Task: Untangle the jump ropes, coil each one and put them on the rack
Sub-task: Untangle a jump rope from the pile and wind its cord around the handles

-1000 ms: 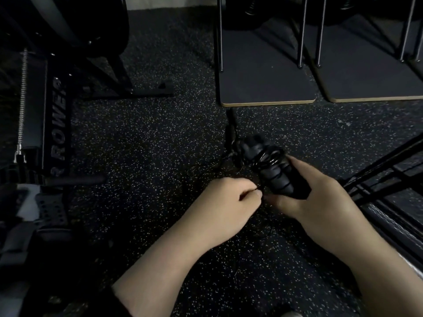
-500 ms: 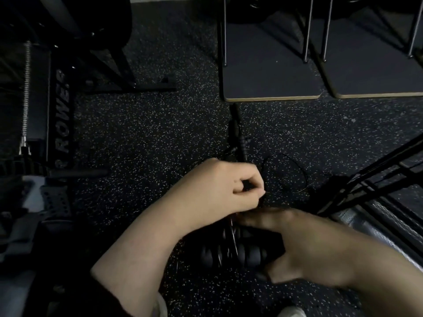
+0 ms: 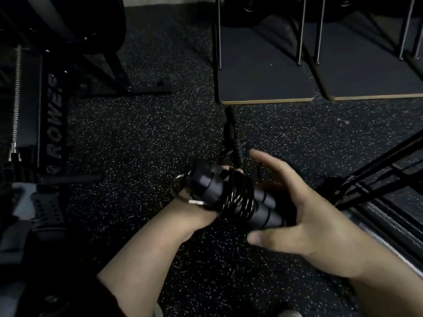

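While its black cord is wound in loops around the two black handles, the coiled jump rope (image 3: 231,197) is held up over the speckled floor (image 3: 137,133). It is gripped from below by the left hand (image 3: 201,209), whose fingers are curled around the bundle. The right hand (image 3: 304,213) is kept just beside the handle ends, with its fingers spread and straight and the thumb sticking out; whether it is touching the handles cannot be told. Another jump rope (image 3: 233,143) is seen lying on the floor just past the hands, with thin cord looping near it. Two flat boards (image 3: 265,88) with thin metal legs are seen farther back. A rowing machine (image 3: 52,124) is seen at the left, and dark metal bars (image 3: 377,170) at the right.
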The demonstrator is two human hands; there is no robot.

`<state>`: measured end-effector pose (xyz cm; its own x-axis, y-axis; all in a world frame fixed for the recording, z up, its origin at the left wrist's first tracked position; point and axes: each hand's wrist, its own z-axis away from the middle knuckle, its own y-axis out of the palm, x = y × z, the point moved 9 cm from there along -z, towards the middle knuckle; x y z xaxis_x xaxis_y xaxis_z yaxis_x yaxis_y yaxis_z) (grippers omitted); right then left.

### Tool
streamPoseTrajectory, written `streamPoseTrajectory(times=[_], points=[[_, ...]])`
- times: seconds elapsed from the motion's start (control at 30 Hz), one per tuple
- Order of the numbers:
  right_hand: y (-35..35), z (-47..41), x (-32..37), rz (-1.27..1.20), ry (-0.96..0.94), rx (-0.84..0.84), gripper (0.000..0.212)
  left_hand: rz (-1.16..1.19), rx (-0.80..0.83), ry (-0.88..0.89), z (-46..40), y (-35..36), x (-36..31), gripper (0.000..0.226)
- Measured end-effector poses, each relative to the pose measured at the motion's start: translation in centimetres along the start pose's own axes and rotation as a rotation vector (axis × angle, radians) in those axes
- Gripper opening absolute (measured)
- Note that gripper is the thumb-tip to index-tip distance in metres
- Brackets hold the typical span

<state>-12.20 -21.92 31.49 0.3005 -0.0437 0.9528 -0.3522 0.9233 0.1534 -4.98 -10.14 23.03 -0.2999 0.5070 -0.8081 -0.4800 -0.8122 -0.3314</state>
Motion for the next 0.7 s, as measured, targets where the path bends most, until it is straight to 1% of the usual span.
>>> streamPoseTrajectory(times=[0.03, 0.1, 0.17, 0.27, 0.37, 0.47, 0.5, 0.57, 0.63, 0.67, 0.7], points=[[-0.8, -0.4, -0.2, 0.076, -0.047, -0.041, 0.094, 0.017, -0.021, -0.016, 0.2, 0.0, -0.1, 0.049], [-3.4, -0.6, -0.1, 0.176, -0.092, -0.246, 0.08, 0.026, 0.045, 0.042, 0.4, 0.8, -2.0, 0.046], [-4.9, -0.3, 0.1, 0.257, -0.096, -0.407, 0.075, -0.019, 0.043, 0.078, 0.1, 1.2, -3.1, 0.04], [-6.1, -0.2, -1.1, 0.34, -0.044, -0.512, 0.072, -0.187, 0.088, 0.111, 0.2, 1.6, -3.3, 0.033], [-7.5, 0.1, -3.0, 0.507, 0.106, -0.592, 0.086, -0.406, 0.11, 0.224, 1.1, 2.3, -4.2, 0.032], [-7.3, 0.2, -3.9, 0.658, 0.231, -0.554, 0.092, -0.799, 0.059, 0.349, 1.5, 2.7, -5.1, 0.031], [-7.0, 0.1, -4.0, 0.723, 0.262, -0.521, 0.091, -0.858, 0.053, 0.395, 1.7, 2.9, -5.4, 0.029], [-6.9, 0.2, -4.4, 0.828, 0.358, -0.484, 0.092, -0.903, 0.081, 0.471, 2.2, 3.2, -6.0, 0.015], [-6.9, 0.1, -5.3, 0.863, 0.421, -0.428, 0.092, -0.876, 0.121, 0.533, 2.9, 3.2, -6.5, 0.01], [-6.4, -0.1, -5.5, 0.869, 0.429, -0.384, 0.09, -0.853, 0.142, 0.554, 3.3, 3.1, -6.8, 0.006], [-5.7, -0.3, -5.7, 0.884, 0.426, -0.296, 0.085, -0.838, 0.148, 0.576, 3.7, 2.8, -7.1, 0.005]])
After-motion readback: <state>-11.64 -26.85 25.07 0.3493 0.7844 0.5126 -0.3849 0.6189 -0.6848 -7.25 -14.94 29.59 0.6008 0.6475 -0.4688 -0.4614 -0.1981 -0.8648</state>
